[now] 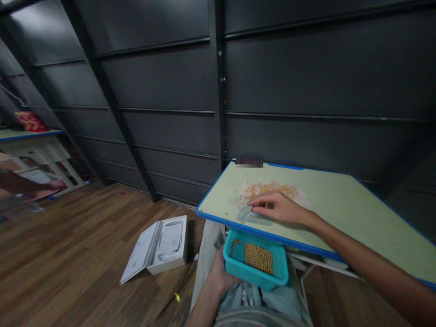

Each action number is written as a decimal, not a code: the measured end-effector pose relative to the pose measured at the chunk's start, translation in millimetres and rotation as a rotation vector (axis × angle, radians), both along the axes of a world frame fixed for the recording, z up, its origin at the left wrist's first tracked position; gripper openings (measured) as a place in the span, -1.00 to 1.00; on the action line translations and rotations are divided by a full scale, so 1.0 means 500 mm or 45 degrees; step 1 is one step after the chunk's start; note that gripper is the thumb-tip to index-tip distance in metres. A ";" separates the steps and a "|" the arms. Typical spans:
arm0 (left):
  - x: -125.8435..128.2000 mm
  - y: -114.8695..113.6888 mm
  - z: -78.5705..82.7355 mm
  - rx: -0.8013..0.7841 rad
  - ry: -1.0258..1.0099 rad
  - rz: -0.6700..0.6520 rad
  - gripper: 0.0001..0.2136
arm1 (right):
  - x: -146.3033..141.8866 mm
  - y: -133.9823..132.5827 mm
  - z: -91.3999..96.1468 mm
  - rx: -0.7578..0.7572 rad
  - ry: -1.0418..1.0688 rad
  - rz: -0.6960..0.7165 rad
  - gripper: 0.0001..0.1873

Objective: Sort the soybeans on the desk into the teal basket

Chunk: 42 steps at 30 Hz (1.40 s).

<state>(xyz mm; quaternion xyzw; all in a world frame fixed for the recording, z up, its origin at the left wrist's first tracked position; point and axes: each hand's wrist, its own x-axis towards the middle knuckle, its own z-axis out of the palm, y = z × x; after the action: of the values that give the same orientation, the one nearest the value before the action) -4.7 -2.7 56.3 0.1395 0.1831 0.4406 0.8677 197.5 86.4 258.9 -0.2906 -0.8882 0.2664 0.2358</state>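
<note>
My left hand point(220, 272) grips the left side of a teal plastic basket point(254, 278) over my lap, just below the table's front edge. Small round golden-tan grains point(259, 258), beads or beans, lie inside it in one main heap and a smaller cluster. Over the table, my right hand point(277, 206) is curled, thumb and index tips close together; anything between them is too small to make out. Just under and beside those fingertips lies a clear protractor point(254, 217). Behind the hand, similar loose grains point(269, 187) are spread on a whitish patch.
The pale green table point(340, 200) has a blue rim and stands against a dark panelled wall point(163, 81). A dark object point(248, 162) sits at its back edge. An open white box point(170, 243) is on the wooden floor to the left. Far left, another person's foot point(51, 187) shows near a second table.
</note>
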 end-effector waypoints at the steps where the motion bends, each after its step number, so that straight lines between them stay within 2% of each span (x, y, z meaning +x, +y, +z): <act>1: 0.000 0.000 0.000 -0.002 0.003 0.006 -0.34 | 0.000 -0.001 0.002 0.004 0.004 -0.006 -0.71; 10: -0.003 0.002 -0.007 -0.017 0.029 -0.013 -0.30 | -0.005 -0.007 0.005 -0.018 0.016 0.008 -0.69; 14: -0.001 0.002 -0.004 -0.034 -0.032 -0.009 -0.34 | -0.006 -0.008 0.004 -0.044 0.019 0.020 -0.70; 21: 0.002 0.005 -0.013 0.050 -0.166 -0.016 -0.40 | -0.006 -0.016 0.014 -0.049 0.038 0.021 -0.73; 25: 0.001 0.003 -0.007 0.015 -0.154 0.009 -0.38 | -0.006 -0.015 0.010 -0.041 0.011 0.008 -0.73; 28: 0.000 -0.001 0.003 -0.016 -0.088 -0.008 -0.39 | -0.004 -0.005 0.004 0.041 -0.019 -0.001 -0.72; 31: -0.001 -0.004 0.007 0.007 -0.072 -0.019 -0.38 | 0.003 0.011 -0.001 0.204 -0.035 -0.056 -0.71; 36: -0.004 -0.001 -0.008 -0.015 -0.063 -0.002 -0.41 | 0.018 0.036 -0.001 0.511 -0.120 -0.144 -0.69; 42: -0.005 -0.001 -0.012 -0.081 -0.052 0.026 -0.44 | 0.025 0.045 0.007 0.573 -0.120 -0.283 -0.70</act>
<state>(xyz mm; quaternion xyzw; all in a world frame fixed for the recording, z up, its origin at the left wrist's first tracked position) -7.4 -3.1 50.5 0.1008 0.1807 0.4462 0.8707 210.1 108.8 262.2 -0.3389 -0.8977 0.0205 0.2807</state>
